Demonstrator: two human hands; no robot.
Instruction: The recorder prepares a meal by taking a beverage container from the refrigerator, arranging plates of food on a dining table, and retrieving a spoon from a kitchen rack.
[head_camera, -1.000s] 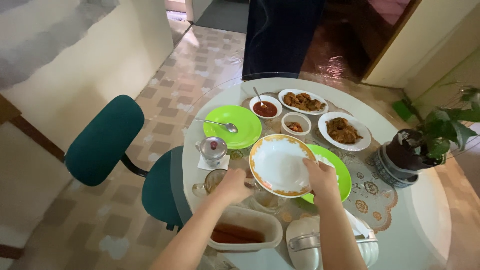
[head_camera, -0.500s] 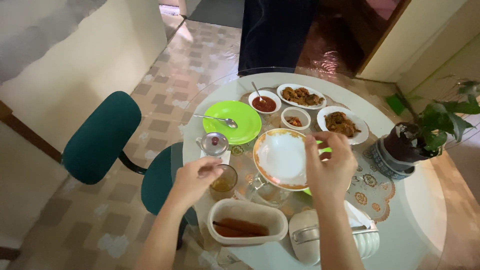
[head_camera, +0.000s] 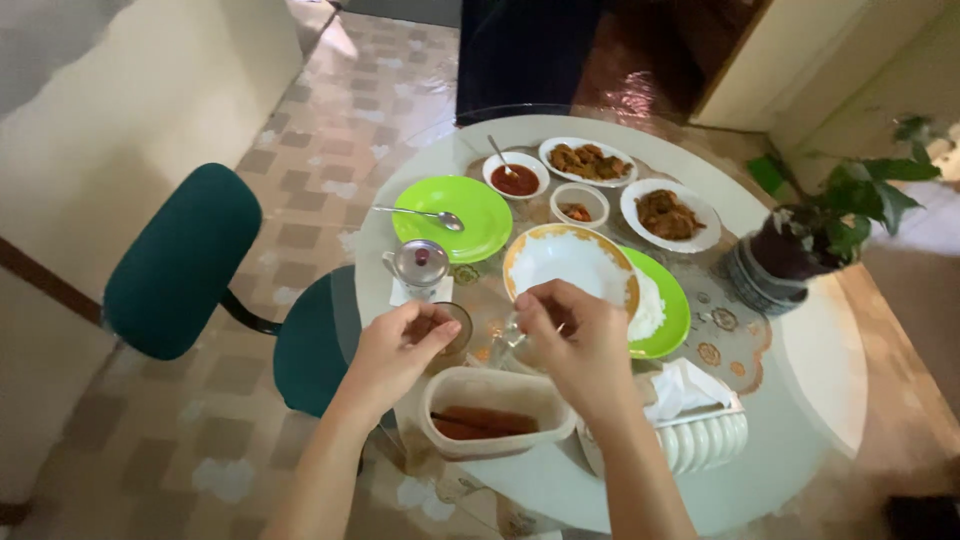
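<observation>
My left hand (head_camera: 395, 350) pinches the rim of a small glass cup (head_camera: 455, 335) holding an amber drink, near the table's front left. My right hand (head_camera: 575, 345) is curled over a clear glass jug (head_camera: 508, 335) just right of the cup, and it hides most of the jug. Behind that hand, a white plate with a golden rim (head_camera: 570, 262) rests tilted on a green plate with white rice (head_camera: 662, 310). A white plastic tub with reddish-brown contents (head_camera: 495, 415) sits below both hands.
On the round glass table (head_camera: 820, 370) are a green plate with a spoon (head_camera: 470, 225), a small steel lidded pot (head_camera: 420, 265), a red sauce bowl (head_camera: 516, 178), two plates of brown food (head_camera: 668, 215), a potted plant (head_camera: 800, 250) and a white ribbed pot (head_camera: 705, 440). A teal chair (head_camera: 180, 260) stands at left.
My right hand let go of the gold-rimmed plate, which now rests on the green rice plate, and came down onto the jug. My left hand closed on the cup rim.
</observation>
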